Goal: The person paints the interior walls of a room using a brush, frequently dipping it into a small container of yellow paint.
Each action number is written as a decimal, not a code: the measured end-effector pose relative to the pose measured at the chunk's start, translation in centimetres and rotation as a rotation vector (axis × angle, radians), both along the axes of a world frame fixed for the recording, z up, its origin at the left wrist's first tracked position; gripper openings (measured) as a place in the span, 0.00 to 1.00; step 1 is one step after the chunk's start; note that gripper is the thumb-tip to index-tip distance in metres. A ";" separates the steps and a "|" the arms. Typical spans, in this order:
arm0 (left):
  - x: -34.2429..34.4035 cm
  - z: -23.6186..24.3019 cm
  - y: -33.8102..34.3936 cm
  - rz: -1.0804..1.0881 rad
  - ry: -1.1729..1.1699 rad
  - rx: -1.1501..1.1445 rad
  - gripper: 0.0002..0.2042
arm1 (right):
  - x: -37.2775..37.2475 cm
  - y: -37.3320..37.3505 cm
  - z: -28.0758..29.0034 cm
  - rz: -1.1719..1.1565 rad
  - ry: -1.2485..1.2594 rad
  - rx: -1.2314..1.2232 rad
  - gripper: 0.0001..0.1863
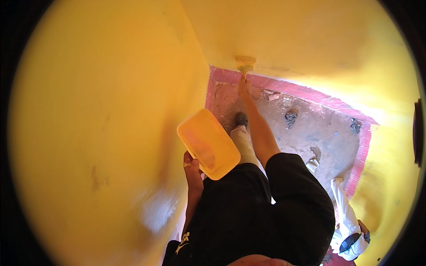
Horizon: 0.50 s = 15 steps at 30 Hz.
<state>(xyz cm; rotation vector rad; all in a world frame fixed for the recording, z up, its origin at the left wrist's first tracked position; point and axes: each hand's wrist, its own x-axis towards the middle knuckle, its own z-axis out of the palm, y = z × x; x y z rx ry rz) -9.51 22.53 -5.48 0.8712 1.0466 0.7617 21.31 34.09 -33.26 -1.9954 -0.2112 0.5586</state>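
My right hand (pixel 244 87) is closed round the handle of a wide paintbrush (pixel 245 62), arm stretched out ahead. The brush's yellow-coated bristles lie against the yellow far wall (pixel 288 40), just above a pink band (pixel 306 92) along its foot. In my left hand (pixel 193 172), gripped by its near left edge, is a shallow rectangular yellow tub (pixel 208 144). Its inside is smeared yellow with a pinkish patch; how much paint it holds I cannot tell. The tub is close beside the left wall (pixel 111 111).
Below is a rough, stained floor (pixel 275 119) with dark crumpled scraps (pixel 290 118) and my dark shoe (pixel 241 119). At the lower right another person (pixel 348 226) in white clothing is near the right wall (pixel 388 177). The pink band turns the corner there.
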 end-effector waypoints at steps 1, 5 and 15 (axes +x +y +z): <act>0.3 0.4 0.2 -0.006 0.003 -0.005 0.22 | 0.1 0.0 -0.7 -0.006 0.063 -0.016 0.34; -0.2 0.2 -0.1 -0.029 0.016 0.004 0.22 | 1.8 -0.5 -3.3 0.033 0.245 -0.004 0.31; -0.5 -0.3 0.0 -0.057 -0.014 0.014 0.25 | 2.7 -1.2 13.8 0.085 -0.059 0.332 0.25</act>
